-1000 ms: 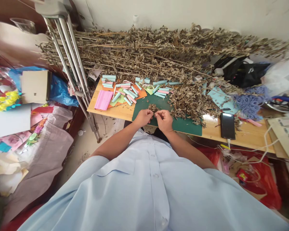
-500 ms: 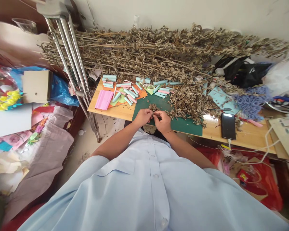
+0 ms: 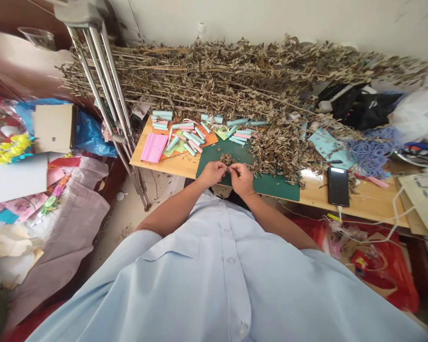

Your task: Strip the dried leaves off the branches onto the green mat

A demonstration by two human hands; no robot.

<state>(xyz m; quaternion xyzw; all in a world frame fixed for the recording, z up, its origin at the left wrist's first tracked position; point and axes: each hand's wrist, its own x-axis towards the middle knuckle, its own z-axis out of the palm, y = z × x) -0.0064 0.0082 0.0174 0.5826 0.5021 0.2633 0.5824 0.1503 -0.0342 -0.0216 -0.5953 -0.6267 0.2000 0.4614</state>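
Observation:
My left hand (image 3: 213,174) and my right hand (image 3: 241,179) meet fingertip to fingertip over the front edge of a green mat (image 3: 209,156). Both are closed in a pinch, with a small bit between them that is too small to name. Just beyond the fingers lies a little heap of crumbled leaves (image 3: 227,158). A large pile of dried leaves (image 3: 281,147) covers the mat's right part. Behind and left are several pale blue and pink paper rolls (image 3: 190,137) on orange and green sheets, beside a pink paper stack (image 3: 153,147).
Long dried stalks (image 3: 207,71) fill the table's back. A phone (image 3: 338,186) with a white cable lies right, near blue cord (image 3: 373,149) and a power strip (image 3: 423,199). Metal crutches (image 3: 109,90) lean at the table's left end. A red bag (image 3: 395,270) sits below.
The fingertips of my right hand have shifted slightly right and up, a little apart from my left hand's. Nothing else has visibly moved.

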